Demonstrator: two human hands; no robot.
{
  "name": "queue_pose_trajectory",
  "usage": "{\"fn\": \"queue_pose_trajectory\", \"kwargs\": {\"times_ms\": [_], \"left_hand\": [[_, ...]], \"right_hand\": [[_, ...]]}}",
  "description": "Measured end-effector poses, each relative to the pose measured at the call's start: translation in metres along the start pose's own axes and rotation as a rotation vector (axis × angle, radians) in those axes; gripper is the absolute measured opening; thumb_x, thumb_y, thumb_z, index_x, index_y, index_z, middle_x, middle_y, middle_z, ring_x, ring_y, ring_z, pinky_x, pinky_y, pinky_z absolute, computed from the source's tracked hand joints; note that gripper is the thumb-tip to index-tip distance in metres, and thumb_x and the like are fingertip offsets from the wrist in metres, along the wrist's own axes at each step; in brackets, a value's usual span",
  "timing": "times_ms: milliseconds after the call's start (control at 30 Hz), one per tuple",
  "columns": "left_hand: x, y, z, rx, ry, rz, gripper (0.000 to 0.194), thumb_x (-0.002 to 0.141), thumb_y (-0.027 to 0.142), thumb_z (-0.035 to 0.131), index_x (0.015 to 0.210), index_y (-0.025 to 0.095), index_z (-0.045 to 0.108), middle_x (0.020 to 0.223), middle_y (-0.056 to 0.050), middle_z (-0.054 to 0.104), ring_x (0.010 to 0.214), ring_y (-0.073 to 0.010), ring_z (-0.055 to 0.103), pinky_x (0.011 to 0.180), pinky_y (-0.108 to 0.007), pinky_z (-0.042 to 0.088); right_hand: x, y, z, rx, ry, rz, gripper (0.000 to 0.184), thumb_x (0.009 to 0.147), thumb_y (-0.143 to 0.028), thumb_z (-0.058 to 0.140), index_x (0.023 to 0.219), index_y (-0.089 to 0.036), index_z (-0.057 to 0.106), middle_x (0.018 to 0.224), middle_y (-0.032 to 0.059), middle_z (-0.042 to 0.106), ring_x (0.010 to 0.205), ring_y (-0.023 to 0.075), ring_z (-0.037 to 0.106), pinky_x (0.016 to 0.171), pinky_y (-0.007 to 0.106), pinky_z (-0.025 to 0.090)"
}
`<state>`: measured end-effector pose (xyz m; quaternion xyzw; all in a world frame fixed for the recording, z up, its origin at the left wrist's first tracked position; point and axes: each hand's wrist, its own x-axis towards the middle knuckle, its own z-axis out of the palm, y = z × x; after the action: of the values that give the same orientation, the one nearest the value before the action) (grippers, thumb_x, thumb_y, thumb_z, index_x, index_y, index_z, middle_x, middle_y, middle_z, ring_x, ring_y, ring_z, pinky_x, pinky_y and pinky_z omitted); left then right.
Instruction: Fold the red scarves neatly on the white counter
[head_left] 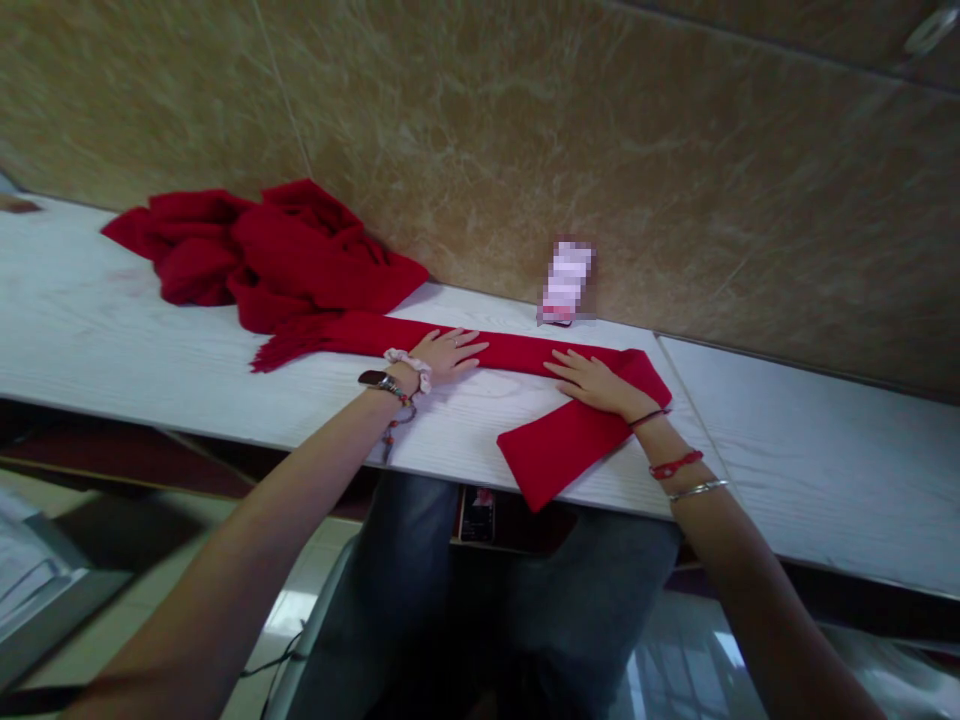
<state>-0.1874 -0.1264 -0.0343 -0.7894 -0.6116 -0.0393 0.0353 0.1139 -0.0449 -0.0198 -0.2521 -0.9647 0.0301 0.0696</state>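
A red scarf (517, 352) lies in a long, narrow folded strip along the white tabletop, with a fringe at its left end. Toward the right the strip bends back, and its loose end (555, 450) slants over the table's front edge. Flat on the middle of the strip rests my left hand (448, 356), fingers spread. My right hand (592, 385) lies flat near the bend, its fingers stretched out over the cloth. Neither hand grips anything.
A crumpled heap of red cloth (277, 250) sits at the back left against the brown marbled wall (480, 150). Behind the strip, a phone (567, 285) leans on that wall. The white table (825, 450) has a seam at right. Another phone (478, 515) shows below the front edge.
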Motion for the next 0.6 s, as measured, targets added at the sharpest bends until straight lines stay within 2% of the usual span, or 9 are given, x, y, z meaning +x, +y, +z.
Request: {"fn": "queue_pose_trajectory", "kwargs": {"times_ms": [100,167,233,300,433,600], "left_hand": [[-0.002,-0.010,-0.001,-0.009,-0.037,-0.042,0.043,0.092,0.039,0.027,0.134,0.031,0.034,0.142,-0.002,0.031,0.130,-0.0225,0.025,0.102,-0.046,0.022],[-0.003,-0.016,-0.003,-0.011,-0.034,-0.031,0.042,0.092,0.037,0.028,0.133,0.030,0.037,0.141,-0.003,0.033,0.129,-0.0217,0.028,0.101,-0.045,0.025],[-0.004,-0.020,-0.006,-0.010,0.019,0.033,0.040,0.091,0.033,0.032,0.128,0.024,0.045,0.136,-0.006,0.040,0.125,-0.0201,0.035,0.100,-0.040,0.029],[-0.003,-0.019,-0.008,-0.001,0.087,0.114,0.037,0.089,0.030,0.036,0.119,0.017,0.055,0.126,-0.009,0.050,0.115,-0.0188,0.046,0.097,-0.033,0.034],[-0.001,-0.012,-0.012,0.043,0.136,0.172,0.031,0.088,0.027,0.040,0.107,0.016,0.062,0.108,-0.008,0.061,0.094,-0.0182,0.057,0.083,-0.030,0.044],[-0.004,-0.004,-0.016,0.141,0.097,0.134,0.031,0.087,0.032,0.042,0.111,0.021,0.058,0.111,-0.004,0.060,0.097,-0.0162,0.056,0.079,-0.024,0.044]], "right_hand": [[-0.001,0.001,-0.002,0.034,-0.071,-0.025,0.041,0.089,-0.031,0.042,0.129,-0.030,0.043,0.139,0.0040,0.037,0.128,0.0273,0.030,0.098,0.057,0.029],[-0.001,0.003,-0.003,0.077,-0.015,-0.038,0.037,0.089,-0.027,0.041,0.124,-0.025,0.050,0.132,0.0054,0.047,0.124,0.0239,0.038,0.100,0.050,0.033],[0.001,0.005,-0.004,0.096,0.086,-0.024,0.032,0.088,-0.023,0.042,0.116,-0.020,0.058,0.120,0.0074,0.058,0.116,0.0208,0.049,0.098,0.041,0.039],[0.004,0.005,-0.003,0.072,0.158,-0.013,0.028,0.086,-0.021,0.045,0.107,-0.018,0.063,0.110,0.0078,0.064,0.105,0.0197,0.057,0.093,0.037,0.043],[0.010,0.003,0.000,-0.062,0.161,-0.049,0.025,0.085,-0.019,0.046,0.100,-0.016,0.065,0.103,0.0080,0.067,0.098,0.0204,0.060,0.088,0.036,0.047],[0.007,0.003,0.001,-0.197,0.116,-0.082,0.032,0.082,-0.011,0.045,0.111,-0.010,0.060,0.111,0.0116,0.063,0.103,0.0216,0.058,0.090,0.035,0.046]]}}
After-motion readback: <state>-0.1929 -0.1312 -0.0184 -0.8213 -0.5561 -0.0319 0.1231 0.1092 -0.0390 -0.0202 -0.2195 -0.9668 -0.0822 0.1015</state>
